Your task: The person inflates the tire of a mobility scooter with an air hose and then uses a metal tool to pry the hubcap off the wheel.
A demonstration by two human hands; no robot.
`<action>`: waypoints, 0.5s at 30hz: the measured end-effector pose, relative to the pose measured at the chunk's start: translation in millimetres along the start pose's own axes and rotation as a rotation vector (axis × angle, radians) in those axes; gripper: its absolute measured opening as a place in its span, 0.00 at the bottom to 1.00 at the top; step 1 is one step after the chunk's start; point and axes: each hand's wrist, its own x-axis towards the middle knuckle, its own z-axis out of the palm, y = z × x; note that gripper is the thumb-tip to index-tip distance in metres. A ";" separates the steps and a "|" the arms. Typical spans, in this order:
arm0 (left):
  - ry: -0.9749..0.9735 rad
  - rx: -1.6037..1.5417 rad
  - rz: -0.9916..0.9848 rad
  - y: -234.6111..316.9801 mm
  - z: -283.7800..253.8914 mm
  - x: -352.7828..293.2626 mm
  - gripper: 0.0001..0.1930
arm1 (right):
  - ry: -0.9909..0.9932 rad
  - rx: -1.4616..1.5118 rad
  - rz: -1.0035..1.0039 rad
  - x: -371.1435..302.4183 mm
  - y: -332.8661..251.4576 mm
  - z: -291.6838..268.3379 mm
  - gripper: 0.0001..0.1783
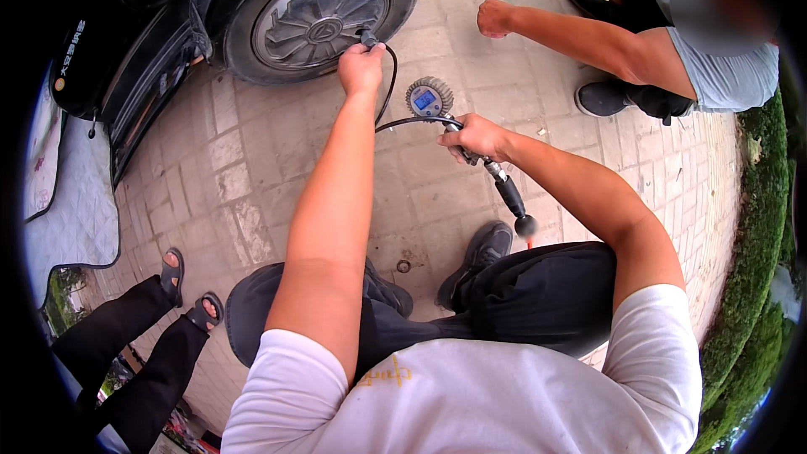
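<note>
My left grip [361,70] is closed on the black hose fitting [368,38] at the wheel [324,30]. My right grip [477,136] curls round the tyre gauge [427,101] just below its dial, over the paving [420,193].

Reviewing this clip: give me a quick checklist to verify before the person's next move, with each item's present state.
1. Left hand gripping the hose end at the wheel: ok.
2. Hose end firmly seated: cannot tell; the contact is hidden.
3. Right hand gripping the gauge below its display: ok.
4. Display lit and facing up: ok.
5. Hose free of sharp kinks: ok where visible; it curves smoothly.
6. Other person's outstretched hand apart from hose and gauge: ok.
</note>
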 end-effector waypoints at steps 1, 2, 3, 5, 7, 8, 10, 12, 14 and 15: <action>-0.009 -0.005 -0.014 1.3 0.3 -1.8 0.14 | 0.000 0.003 0.004 0.3 0.0 0.4 0.13; -0.018 -0.010 -0.027 2.3 0.0 -3.6 0.14 | 0.001 0.007 0.008 0.7 0.1 0.8 0.13; -0.027 -0.016 -0.040 2.8 0.0 -4.8 0.14 | 0.001 0.009 0.011 0.8 0.1 1.0 0.13; -0.023 -0.025 -0.036 4.0 0.6 -7.1 0.14 | -0.002 0.006 0.010 1.3 1.3 1.2 0.13; -0.014 -0.025 -0.034 3.0 0.0 -7.5 0.14 | -0.006 0.004 0.011 -0.1 -0.6 2.4 0.13; -0.009 -0.021 -0.035 2.7 -0.1 -7.6 0.14 | -0.007 0.005 0.013 -1.2 -1.5 2.6 0.13; -0.011 -0.021 -0.039 3.0 0.5 -8.1 0.14 | -0.002 0.006 0.014 -2.9 -1.8 2.6 0.13; -0.023 -0.024 -0.047 3.0 0.1 -8.3 0.14 | 0.004 0.005 0.009 -3.1 -1.1 2.2 0.13; -0.023 -0.068 -0.043 2.8 1.4 -9.7 0.14 | 0.007 -0.002 0.007 -3.3 -0.5 0.9 0.13; -0.022 -0.089 -0.042 2.8 1.7 -10.7 0.14 | 0.006 -0.005 0.005 -3.4 -0.1 0.7 0.13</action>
